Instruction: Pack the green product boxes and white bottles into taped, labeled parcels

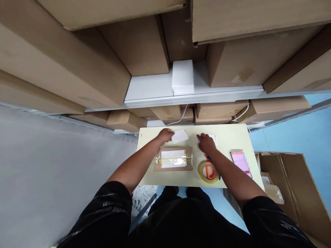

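Observation:
My left hand (164, 136), at the far left part of the small table, pinches a white paper label (180, 136) by its left end. My right hand (207, 143) lies over another white label or stack of labels (213, 138), with its fingers mostly curled; whether it grips one is hidden. Nearer to me, between the arms, a flat brown cardboard parcel (157, 167) lies under shiny clear tape, with a white label (173, 158) on its top. Beside my right forearm sits a roll of clear tape (202, 174) with an orange dispenser (210, 172).
A phone (241, 163) with a lit pink screen lies on the right of the table (150, 179). Shelves of cardboard boxes (139, 44) overhang the far edge, with a white stack (183, 77) on one shelf. An open carton (297, 186) stands at right.

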Motion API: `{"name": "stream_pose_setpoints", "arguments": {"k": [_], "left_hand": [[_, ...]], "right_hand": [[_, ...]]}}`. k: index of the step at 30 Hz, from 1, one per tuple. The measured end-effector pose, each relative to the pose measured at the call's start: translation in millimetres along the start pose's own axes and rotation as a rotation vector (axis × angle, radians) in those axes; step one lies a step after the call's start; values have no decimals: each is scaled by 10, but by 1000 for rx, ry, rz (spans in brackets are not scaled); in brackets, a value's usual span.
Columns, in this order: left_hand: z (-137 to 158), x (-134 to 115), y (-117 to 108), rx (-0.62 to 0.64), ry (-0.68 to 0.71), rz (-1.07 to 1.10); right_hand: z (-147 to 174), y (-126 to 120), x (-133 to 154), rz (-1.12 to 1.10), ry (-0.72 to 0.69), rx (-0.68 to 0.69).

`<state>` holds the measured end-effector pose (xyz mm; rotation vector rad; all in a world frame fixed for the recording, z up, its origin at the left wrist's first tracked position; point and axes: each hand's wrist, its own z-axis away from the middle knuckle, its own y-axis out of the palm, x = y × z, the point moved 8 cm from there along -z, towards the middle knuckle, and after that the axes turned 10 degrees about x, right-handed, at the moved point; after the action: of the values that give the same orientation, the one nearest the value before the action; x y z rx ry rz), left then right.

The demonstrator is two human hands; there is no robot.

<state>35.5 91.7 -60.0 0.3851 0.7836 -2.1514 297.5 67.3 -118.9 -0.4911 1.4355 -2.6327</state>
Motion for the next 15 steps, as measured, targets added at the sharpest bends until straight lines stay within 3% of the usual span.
{"name": "stream_pose_setpoints", "arguments": {"k": [4, 9, 10, 15], "left_hand": [[659, -93, -310, -71, 289, 296], [1674, -133, -377, -132, 514, 586], [1857, -138, -347, -138, 542, 615], [2550, -140, -134, -93, 683, 692]], "right_hand": [[193, -270, 159, -156, -55, -40], [1041, -1174, 780, -759, -237, -472], [1206, -1279, 964, -886, -289, -484], [1505, -1307, 1821, -1607, -296, -49]]}}
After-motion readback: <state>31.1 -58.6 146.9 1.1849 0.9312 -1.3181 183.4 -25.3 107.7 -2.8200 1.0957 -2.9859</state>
